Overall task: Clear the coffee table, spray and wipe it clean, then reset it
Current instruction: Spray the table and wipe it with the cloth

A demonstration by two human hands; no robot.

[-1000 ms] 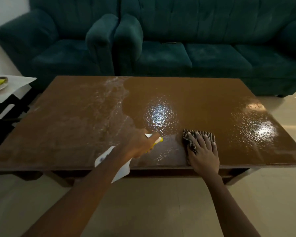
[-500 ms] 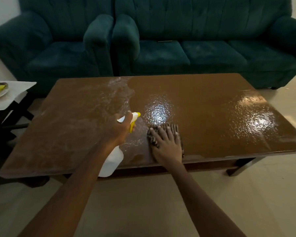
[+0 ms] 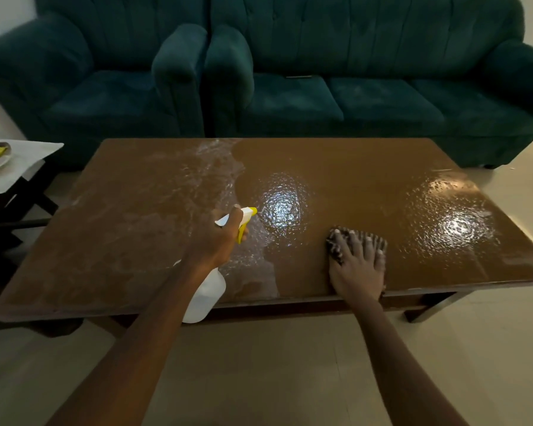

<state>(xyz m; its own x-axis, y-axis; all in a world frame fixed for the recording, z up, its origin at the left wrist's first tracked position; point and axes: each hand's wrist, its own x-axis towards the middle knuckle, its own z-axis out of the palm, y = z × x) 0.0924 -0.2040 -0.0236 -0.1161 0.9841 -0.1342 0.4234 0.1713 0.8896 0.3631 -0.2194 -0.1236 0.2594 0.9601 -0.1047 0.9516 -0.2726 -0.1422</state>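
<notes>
L hand [image 3: 216, 244] grips a white spray bottle [image 3: 205, 295] w/ yellow nozzle, held over the wet brown coffee table [image 3: 366, 179]. R hand [image 3: 356, 265] lies flat, fingers spread, pressing a striped cloth [image 3: 339, 244] onto the tabletop near its front edge.

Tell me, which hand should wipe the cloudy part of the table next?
Probably the right hand: it lies flat on the striped cloth on the coffee table. The left hand is busy holding the spray bottle, beside the streaky patch.
</notes>
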